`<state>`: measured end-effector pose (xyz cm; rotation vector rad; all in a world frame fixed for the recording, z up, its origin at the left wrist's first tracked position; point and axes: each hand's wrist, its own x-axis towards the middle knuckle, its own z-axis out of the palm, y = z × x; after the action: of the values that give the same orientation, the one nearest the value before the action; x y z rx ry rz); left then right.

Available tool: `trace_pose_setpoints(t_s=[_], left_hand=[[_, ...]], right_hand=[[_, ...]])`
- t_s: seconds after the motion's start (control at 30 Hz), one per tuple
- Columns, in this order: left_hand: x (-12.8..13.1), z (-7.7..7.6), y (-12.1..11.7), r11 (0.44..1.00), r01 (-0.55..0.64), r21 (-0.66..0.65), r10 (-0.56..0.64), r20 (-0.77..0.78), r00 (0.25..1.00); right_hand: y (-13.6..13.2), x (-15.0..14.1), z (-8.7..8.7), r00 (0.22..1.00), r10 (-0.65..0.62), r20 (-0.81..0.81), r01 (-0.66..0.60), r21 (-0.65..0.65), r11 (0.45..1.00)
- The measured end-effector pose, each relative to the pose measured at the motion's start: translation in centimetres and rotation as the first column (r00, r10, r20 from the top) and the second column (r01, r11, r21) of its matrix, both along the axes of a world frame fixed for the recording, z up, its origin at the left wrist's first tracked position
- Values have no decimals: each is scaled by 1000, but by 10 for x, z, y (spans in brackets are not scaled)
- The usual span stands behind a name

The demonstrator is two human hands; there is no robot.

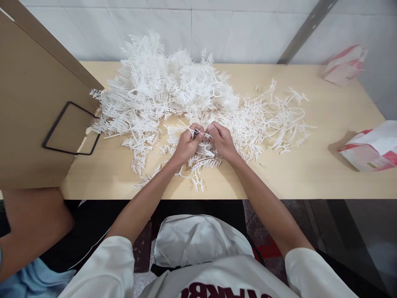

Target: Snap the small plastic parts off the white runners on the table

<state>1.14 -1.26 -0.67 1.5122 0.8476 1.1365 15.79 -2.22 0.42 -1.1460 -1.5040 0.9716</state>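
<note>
A big heap of white plastic sprue pieces [164,91] covers the middle of the pale wooden table [310,174]. My left hand [187,142] and my right hand [221,140] meet over the near edge of the heap. Both are closed in a pinch on one small white branched plastic piece [201,133] held between them. More loose white pieces [198,182] lie under and in front of my hands.
A brown cardboard panel with a black-rimmed rectangular cut-out [72,129] stands at the left. Two pink-and-white bags [344,66] [372,149] lie at the right. Another person's arm [27,231] shows at the lower left. A white bag [198,240] rests on my lap.
</note>
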Motion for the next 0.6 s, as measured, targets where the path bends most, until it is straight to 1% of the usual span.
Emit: trace_pose_setpoints(t_s=[0.07,0.1,0.2,0.27,0.33,0.4,0.43,0.5,0.6], left_hand=[[0,0,0,999,-40,6,40,6,999],[-1,0,1,997,-73,14,73,-1,997],[-3,0,3,986,-162,32,163,-39,986],[-4,-1,3,980,-190,59,195,-76,978],[-3,-1,2,974,-197,112,210,-129,969],[-2,-1,1,967,-203,155,228,-172,958],[-2,-1,0,966,-203,163,232,-179,956],[-2,1,0,969,-192,157,219,-175,960],[-3,2,2,974,-157,162,185,-175,967]], right_hand=[[1,0,-2,999,-43,22,42,42,998],[1,1,-3,998,-39,54,36,63,997],[2,2,-4,979,-24,204,-2,127,992],[3,4,-5,951,-73,300,12,199,980],[4,5,-5,920,-154,361,36,313,949],[5,7,-5,893,-254,371,80,425,902],[5,7,-5,887,-289,360,103,456,884],[4,8,-3,896,-291,335,120,449,885],[1,7,0,925,-226,305,91,401,912]])
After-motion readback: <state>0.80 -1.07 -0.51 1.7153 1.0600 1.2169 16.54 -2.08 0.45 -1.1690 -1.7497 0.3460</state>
